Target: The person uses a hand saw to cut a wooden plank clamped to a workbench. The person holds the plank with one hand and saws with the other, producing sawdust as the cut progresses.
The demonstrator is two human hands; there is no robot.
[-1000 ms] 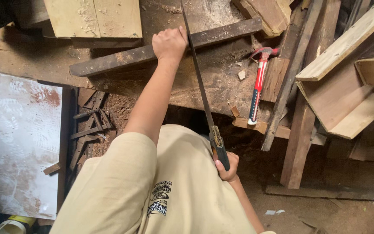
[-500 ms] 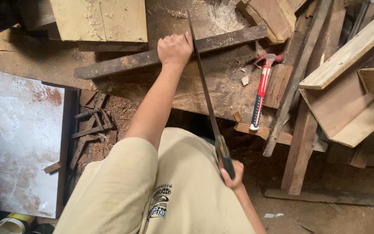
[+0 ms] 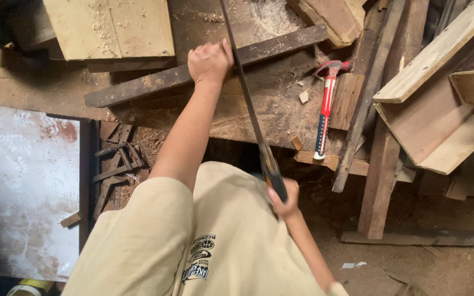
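Two hands at work: left hand [image 3: 209, 61] presses the dark batten [image 3: 204, 68] on the surface [image 3: 281, 109]; right hand [image 3: 283, 198], fingers wrapped round the handsaw [image 3: 248, 109] (blade crossing the batten's long axis), sits nearer the body.

Saw blade [image 3: 246, 93] crosses dark batten [image 3: 204, 68], splits bench in two.
Left hand [image 3: 209, 61] pins batten just beside blade, blocks 9 o'clock side of cut.
Right hand [image 3: 283, 197] wraps saw handle at bench edge.
Bare bench top [image 3: 286, 112] at 3 o'clock of blade: open lane.
Red-handled hammer [image 3: 325, 109] bounds that lane.
Stacked planks [image 3: 434, 60] crowd 2 to 4 o'clock.
Pale board [image 3: 111, 27] closes 11 o'clock.
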